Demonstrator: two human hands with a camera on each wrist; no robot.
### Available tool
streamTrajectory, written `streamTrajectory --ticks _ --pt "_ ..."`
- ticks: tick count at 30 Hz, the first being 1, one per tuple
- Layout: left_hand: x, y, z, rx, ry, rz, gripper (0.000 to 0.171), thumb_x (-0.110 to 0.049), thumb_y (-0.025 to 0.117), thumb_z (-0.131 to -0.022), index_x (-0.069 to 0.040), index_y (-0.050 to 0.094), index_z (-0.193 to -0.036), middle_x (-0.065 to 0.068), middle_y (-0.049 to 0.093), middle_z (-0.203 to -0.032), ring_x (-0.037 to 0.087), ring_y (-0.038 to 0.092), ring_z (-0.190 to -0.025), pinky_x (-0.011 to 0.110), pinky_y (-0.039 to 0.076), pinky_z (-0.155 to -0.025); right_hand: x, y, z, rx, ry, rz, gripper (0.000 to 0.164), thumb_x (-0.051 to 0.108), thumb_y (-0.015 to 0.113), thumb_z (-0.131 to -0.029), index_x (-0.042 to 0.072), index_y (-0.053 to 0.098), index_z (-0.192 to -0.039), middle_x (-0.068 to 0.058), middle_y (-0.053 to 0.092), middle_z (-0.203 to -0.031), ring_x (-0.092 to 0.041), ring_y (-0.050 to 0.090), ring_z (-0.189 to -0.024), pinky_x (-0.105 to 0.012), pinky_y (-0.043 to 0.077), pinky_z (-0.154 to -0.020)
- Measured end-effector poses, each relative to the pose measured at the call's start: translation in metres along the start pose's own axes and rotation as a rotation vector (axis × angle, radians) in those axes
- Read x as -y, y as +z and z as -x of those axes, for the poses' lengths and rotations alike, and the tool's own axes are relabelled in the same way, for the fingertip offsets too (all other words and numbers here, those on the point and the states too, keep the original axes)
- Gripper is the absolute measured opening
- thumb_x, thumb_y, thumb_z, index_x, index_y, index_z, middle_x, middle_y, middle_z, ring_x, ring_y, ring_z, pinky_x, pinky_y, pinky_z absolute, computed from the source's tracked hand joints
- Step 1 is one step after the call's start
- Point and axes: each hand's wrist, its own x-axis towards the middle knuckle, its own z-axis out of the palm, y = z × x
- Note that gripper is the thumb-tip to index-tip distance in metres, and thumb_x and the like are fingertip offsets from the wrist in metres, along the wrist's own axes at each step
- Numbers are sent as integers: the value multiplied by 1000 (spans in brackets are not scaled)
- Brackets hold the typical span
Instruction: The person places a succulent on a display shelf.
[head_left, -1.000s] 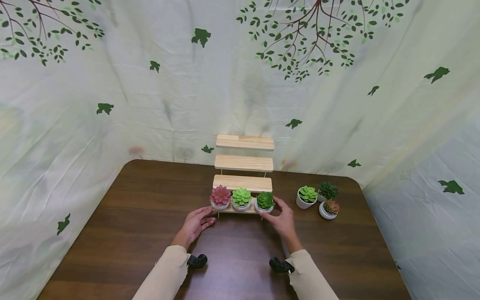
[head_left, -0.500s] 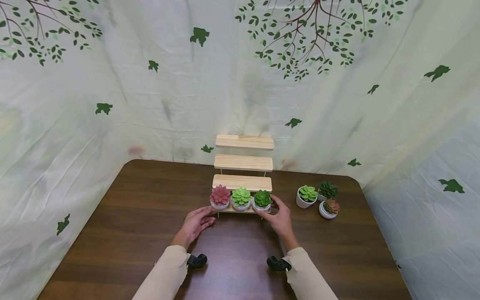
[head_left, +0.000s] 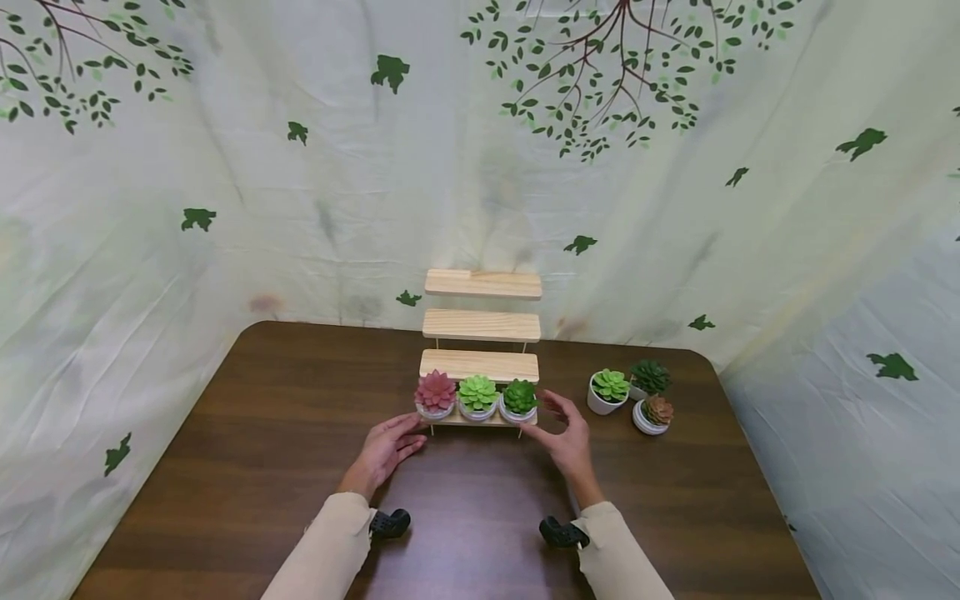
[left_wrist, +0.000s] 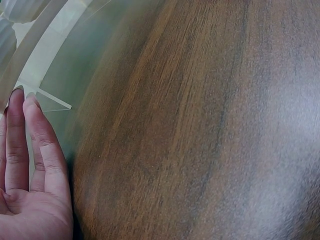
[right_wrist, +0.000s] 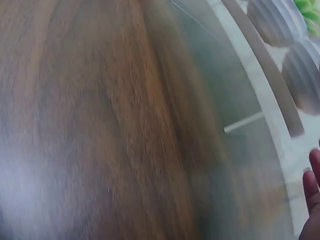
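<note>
The potted dark-green succulent (head_left: pixel 518 402) stood just below the centre of the head view, at the right end of the lowest shelf (head_left: pixel 489 422); it had slid left over the last second, closing the gap to the light-green succulent (head_left: pixel 478 397), with the pink succulent (head_left: pixel 436 394) at the row's left end; the right hand (head_left: pixel 567 433) had since parted from the pot, thumb and forefinger wide and holding nothing, so the dark-green one looked placed, the row of three apparently finished; the left hand (head_left: pixel 387 451) held nothing either, its fingers nearly straight and close together, tips at the shelf's front left corner; three wooden upper shelves (head_left: pixel 482 323) rose behind toward the leaf-printed curtain (head_left: pixel 330 208); three more potted succulents (head_left: pixel 609 394) stood right of centre on the brown table (head_left: pixel 225 467).
</note>
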Motion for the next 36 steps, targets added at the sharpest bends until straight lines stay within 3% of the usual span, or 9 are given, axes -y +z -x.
streamTrajectory --ticks 8,12,15,20,25,29,32,36 --pt "1 -3 -2 38 -3 19 22 -11 52 -100 -17 70 -88 -1 70 -86 13 66 -74 27 56 -77 -7 -25 -1 -109 60 -51 60 5 84 -72 -4 57 -124 -25 59 -120 -37 53 -111 -54 41 -95" --pt "0 -4 -2 56 3 20 22 -11 52 -100 -18 69 -89 -2 70 -86 12 66 -74 26 55 -78 10 -41 0 -172 51 -51 57 -2 81 -73 -10 55 -123 -30 58 -118 -43 52 -109 -53 41 -91" --pt "1 -4 -2 54 2 25 23 -11 52 -100 -18 69 -88 -2 70 -86 12 67 -74 26 56 -78 16 -52 -1 -222 38 -45 55 -4 80 -73 -13 55 -121 -32 58 -116 -42 52 -106 -47 42 -88" --pt "2 -3 -3 50 0 28 25 -10 51 -101 -18 70 -87 -2 70 -85 12 67 -74 26 56 -78 -5 -70 -8 -294 53 -49 56 1 81 -75 -8 55 -123 -25 58 -117 -32 52 -105 -33 41 -86" --pt "2 -3 -3 39 3 13 19 -12 53 -100 -17 70 -92 0 70 -88 13 67 -77 27 56 -79 0 -87 -10 -337 60 -60 55 -1 80 -75 -8 55 -125 -26 58 -122 -16 53 -104 -38 39 -92" --pt "2 -2 -4 26 -2 12 16 -13 55 -99 -14 70 -95 2 70 -90 15 67 -77 28 56 -79 -11 -99 -13 -407 70 -30 54 0 81 -74 -3 59 -123 -22 59 -123 -19 51 -109 -45 36 -97" --pt "2 -3 -4 13 -4 13 15 -13 55 -99 -13 70 -96 2 70 -89 15 66 -77 29 56 -79 -19 -108 -15 -444 105 -19 58 4 83 -74 1 57 -126 -18 57 -125 -29 49 -116 -42 36 -97" --pt "2 -3 -3 7 -6 16 15 -14 55 -99 -13 70 -95 2 70 -89 15 67 -77 29 56 -80 -24 -123 -16 -463 150 16 66 10 83 -75 6 52 -133 -14 53 -132 -29 47 -118 -41 37 -94"
